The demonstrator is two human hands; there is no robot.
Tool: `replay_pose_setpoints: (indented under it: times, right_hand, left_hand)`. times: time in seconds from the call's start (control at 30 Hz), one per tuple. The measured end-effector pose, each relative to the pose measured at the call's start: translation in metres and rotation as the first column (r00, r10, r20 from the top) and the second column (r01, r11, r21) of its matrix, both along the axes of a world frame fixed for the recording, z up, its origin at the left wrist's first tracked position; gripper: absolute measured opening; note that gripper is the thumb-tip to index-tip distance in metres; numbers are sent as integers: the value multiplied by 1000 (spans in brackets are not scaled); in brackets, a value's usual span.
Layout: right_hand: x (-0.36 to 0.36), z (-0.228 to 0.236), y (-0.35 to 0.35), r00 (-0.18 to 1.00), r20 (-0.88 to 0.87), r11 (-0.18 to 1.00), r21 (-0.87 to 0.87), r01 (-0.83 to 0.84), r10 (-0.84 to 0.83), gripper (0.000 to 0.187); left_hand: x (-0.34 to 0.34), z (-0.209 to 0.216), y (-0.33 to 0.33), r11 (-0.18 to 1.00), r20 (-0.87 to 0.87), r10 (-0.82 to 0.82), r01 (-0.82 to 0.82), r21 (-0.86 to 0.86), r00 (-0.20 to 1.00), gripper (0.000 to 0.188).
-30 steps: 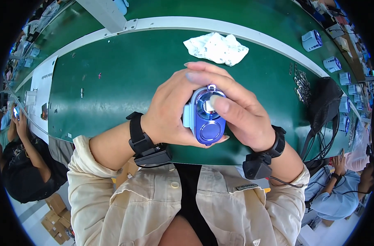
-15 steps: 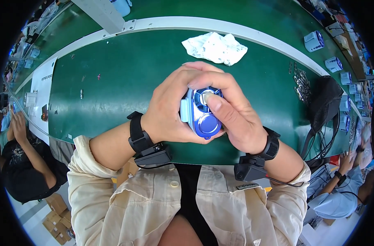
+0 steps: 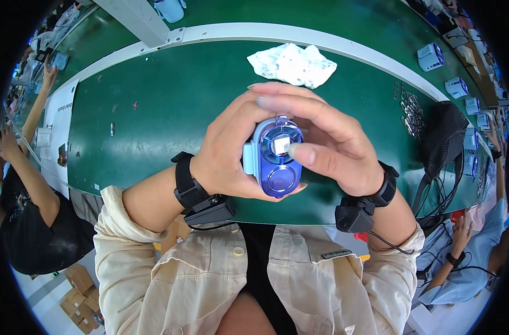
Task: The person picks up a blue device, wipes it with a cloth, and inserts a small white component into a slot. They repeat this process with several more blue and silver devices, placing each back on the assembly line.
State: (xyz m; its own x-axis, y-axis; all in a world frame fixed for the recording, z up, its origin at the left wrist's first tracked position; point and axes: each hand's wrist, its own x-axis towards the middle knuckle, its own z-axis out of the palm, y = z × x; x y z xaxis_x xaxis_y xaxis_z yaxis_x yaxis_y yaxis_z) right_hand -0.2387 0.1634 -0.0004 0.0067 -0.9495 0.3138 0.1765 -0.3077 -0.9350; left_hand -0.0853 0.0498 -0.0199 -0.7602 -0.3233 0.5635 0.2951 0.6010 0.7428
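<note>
Low over the table, my left hand (image 3: 224,148) is wrapped around a blue-and-purple plastic device (image 3: 281,180) with a glossy face and a light-blue piece on its left side. A small white square label (image 3: 280,146) sits at the centre of the spoked round opening in the upper part of the face. Below that is a plain round disc. My right hand (image 3: 344,148) arches over the far right side, its fingers reaching across to my left fingertips. Its thumb tip is at the edge of the opening, beside the label, with a gap between thumb and fingers.
A crumpled white speckled cloth (image 3: 292,65) lies beyond my hands. Small metal parts (image 3: 412,116) are heaped at right, beside a black mesh bag (image 3: 443,137) and cables. Light-blue devices (image 3: 430,57) line the far right. A white rail (image 3: 238,30) crosses behind; co-workers sit at both sides.
My right thumb has lifted off the centre of the round opening and shifted right, uncovering the white label. The right hand has loosened and moved right; the left keeps its hold.
</note>
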Motion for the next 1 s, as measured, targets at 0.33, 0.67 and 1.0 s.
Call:
replay_pose_setpoints:
  times: [0.33,0.67,1.0]
  right_hand:
    - [-20,34,10,537,-658,833,-526,173,-527,27]
    - [-10,33,9,396,-669,770,-604,205,-629,27]
    - [1,27,8,418,-657,779,-549,304,-627,25]
  left_hand:
    - [-6,-1,-5,987,-54,30,-38,-157,998,71]
    - [-6,-1,-5,973,-66,74,-87,-216,995,71]
    - [-4,0,-1,957,-37,146,-150,-247,989,70]
